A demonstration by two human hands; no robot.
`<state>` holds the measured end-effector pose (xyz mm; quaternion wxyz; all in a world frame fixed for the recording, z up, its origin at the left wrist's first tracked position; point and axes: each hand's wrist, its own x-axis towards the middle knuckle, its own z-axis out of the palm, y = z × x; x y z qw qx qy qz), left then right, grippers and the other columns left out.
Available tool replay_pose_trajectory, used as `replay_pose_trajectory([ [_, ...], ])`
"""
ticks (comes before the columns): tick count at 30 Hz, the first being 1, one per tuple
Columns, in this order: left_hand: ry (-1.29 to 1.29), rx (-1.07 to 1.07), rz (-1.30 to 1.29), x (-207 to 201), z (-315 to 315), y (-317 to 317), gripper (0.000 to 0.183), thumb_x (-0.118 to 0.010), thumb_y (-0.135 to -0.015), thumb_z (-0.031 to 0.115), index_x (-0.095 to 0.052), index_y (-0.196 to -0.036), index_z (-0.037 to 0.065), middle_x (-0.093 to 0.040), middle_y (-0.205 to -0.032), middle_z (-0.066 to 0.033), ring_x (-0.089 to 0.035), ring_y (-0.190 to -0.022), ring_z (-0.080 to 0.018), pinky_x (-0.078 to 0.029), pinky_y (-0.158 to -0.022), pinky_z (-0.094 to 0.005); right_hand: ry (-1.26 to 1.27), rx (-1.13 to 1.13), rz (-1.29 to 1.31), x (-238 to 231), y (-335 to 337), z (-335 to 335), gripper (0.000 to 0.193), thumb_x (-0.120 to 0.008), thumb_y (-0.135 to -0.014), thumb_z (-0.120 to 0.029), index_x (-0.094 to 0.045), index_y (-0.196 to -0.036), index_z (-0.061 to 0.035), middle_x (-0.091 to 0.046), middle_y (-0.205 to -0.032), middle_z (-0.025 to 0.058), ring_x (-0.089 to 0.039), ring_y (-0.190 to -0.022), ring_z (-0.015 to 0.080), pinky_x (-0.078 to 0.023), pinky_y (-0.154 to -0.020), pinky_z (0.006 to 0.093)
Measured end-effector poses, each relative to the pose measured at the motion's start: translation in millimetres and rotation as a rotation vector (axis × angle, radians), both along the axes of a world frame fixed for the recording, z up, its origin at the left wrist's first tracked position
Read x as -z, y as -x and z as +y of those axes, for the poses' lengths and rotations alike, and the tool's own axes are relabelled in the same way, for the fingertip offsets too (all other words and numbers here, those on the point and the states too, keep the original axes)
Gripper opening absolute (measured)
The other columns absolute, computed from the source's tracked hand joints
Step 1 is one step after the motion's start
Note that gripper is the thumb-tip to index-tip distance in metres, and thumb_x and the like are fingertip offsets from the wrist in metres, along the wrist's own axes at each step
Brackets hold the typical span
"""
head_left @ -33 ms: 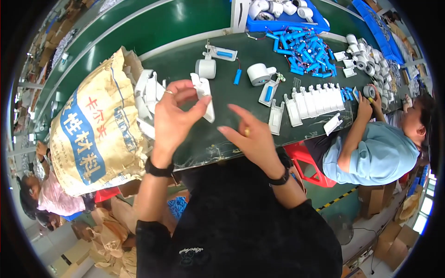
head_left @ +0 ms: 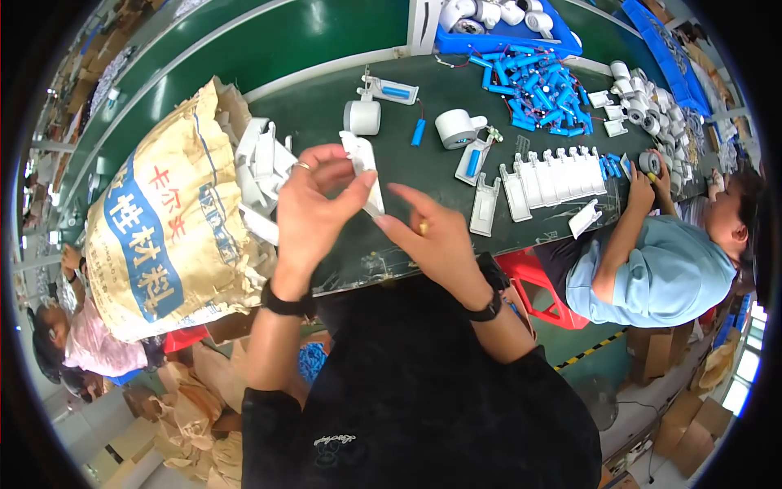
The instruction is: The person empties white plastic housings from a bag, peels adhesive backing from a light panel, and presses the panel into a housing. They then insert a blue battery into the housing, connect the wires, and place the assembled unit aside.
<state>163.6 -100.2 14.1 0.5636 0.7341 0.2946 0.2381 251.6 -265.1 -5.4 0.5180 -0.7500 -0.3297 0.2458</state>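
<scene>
My left hand (head_left: pixel 311 213) pinches a white plastic housing piece (head_left: pixel 363 153) between thumb and fingers, holding it tilted above the green table. My right hand (head_left: pixel 446 253) is open, thumb and index finger apart. Its thumb tip lies close to the piece's lower end; whether they touch I cannot tell. Right of that hand stands a single white housing (head_left: pixel 485 205), beside a row of several similar white housings (head_left: pixel 554 179). Farther back are a white camera-like head (head_left: pixel 458 129) and a housing with a blue cylindrical battery (head_left: pixel 472 161).
A large paper sack (head_left: pixel 175 220) with more white pieces (head_left: pixel 265 159) at its mouth stands on the left. Blue batteries (head_left: pixel 538 90) lie heaped at the back right, near a blue bin (head_left: pixel 509 41). A co-worker in a light blue shirt (head_left: pixel 652 269) sits at the right.
My right hand has moved left, bringing its thumb up to the lower end of the white piece. The left hand has shifted slightly right with that piece.
</scene>
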Motion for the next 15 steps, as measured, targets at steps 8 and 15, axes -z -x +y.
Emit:
replay_pose_trajectory([
  [8,1.033,0.216,-0.423,32.9,-34.9,27.2,0.056,-0.07,-0.096,0.022,-0.047,-0.143,0.001,-0.067,-0.121,-0.0239,-0.067,-0.112,-0.0319,-0.055,-0.096,-0.0424,-0.145,-0.168,1.356,6.9,-2.4,-9.4,0.018,-0.062,-0.1,-0.015,-0.063,-0.086,-0.0045,-0.034,-0.058,-0.0096,-0.023,-0.043,0.0005,-0.015,-0.04,0.0204],
  [15,0.994,0.291,-0.367,43.9,-32.4,35.6,0.053,-0.057,-0.102,0.015,-0.039,-0.152,0.011,-0.062,-0.127,-0.0309,-0.066,-0.113,-0.0417,-0.056,-0.097,-0.0509,-0.001,0.067,0.191,15.5,10.2,-29.3,0.008,-0.07,-0.092,-0.01,-0.073,-0.099,-0.0051,-0.043,-0.055,-0.0055,-0.043,-0.048,0.0066,-0.034,-0.042,0.0252],
])
